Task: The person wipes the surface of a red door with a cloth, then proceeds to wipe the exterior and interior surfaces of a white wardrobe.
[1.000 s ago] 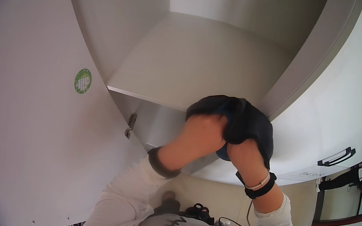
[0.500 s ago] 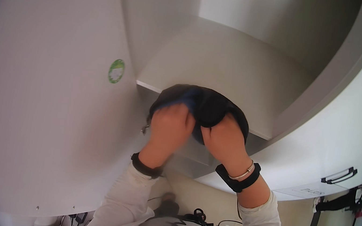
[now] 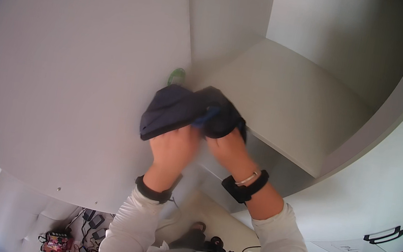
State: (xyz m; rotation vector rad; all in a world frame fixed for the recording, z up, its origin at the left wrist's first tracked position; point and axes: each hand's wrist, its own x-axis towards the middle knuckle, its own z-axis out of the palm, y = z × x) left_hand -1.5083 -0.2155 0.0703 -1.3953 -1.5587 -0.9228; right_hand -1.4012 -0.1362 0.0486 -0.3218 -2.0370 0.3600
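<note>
A soft dark navy cloth item with a black edge and a patch of brighter blue hangs between my two hands, in front of the open cabinet. Its exact kind is not clear from its folded shape. My left hand is closed on its lower left part, the fingertips hidden under the fabric. Close beside it, my right hand grips the right part, its fingers tucked into the cloth. Each wrist wears a black band, and the right one also has a bracelet.
A pale shelf lies inside the cabinet, with a lower compartment beneath. The white cabinet door stands at my left. A curved white panel with a black handle is at the right. Cables and chargers lie at the lower left.
My hands and the cloth item have shifted left, off the shelf's front edge and before the door's green sticker. The cloth now spreads wider to the left. The view has turned left.
</note>
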